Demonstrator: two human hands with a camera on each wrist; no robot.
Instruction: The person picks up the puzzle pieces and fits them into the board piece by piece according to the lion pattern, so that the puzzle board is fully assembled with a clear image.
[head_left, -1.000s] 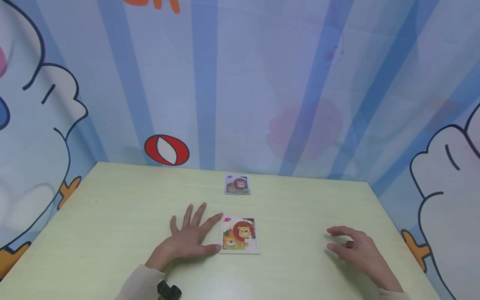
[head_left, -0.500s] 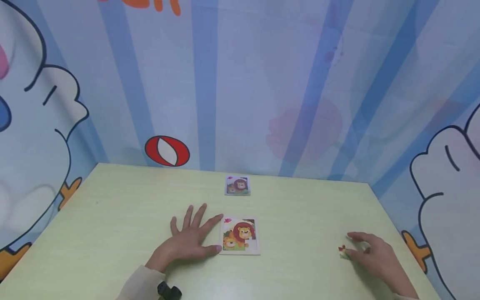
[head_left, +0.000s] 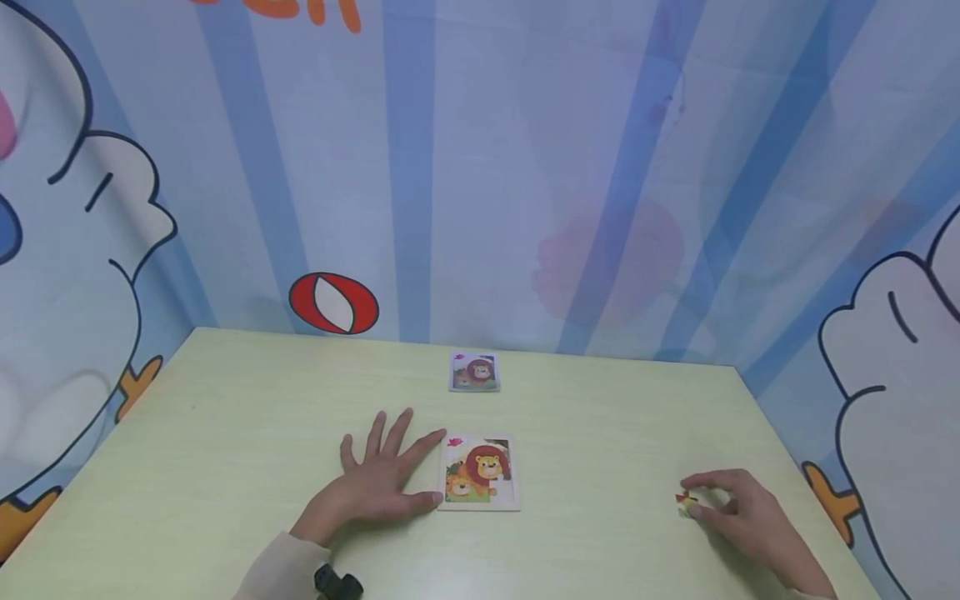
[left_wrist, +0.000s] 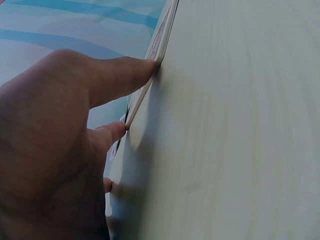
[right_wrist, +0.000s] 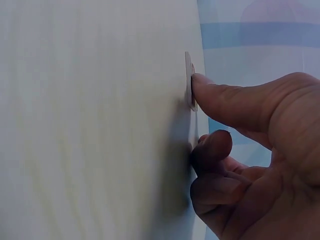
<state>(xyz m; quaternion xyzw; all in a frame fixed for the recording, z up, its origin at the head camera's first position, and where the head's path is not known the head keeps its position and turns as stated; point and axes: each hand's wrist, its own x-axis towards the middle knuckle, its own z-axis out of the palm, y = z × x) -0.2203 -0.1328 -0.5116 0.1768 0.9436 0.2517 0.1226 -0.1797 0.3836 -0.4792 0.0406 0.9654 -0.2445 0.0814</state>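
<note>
My left hand [head_left: 378, 479] lies on the table with fingers spread. Its thumb and index fingertips touch the left edge of a white-framed jigsaw puzzle [head_left: 479, 472], also seen edge-on in the left wrist view. The puzzle's picture has lions, with a white gap at its lower right. Far to the right, my right hand [head_left: 750, 508] pinches a small red and green puzzle piece [head_left: 684, 503] between thumb and index finger. In the right wrist view the thumb presses on the thin piece [right_wrist: 189, 82], while the other fingers curl beneath.
A small lion picture card [head_left: 475, 372] lies near the back edge of the pale wooden table [head_left: 585, 433]. Behind the table hangs a blue striped cloth backdrop [head_left: 480, 167] with cartoon figures. A black band [head_left: 337, 582] is on the left wrist.
My right hand has moved right to the puzzle piece, and its index finger has closed in toward the thumb. The left hand and the puzzle have stayed in place.
</note>
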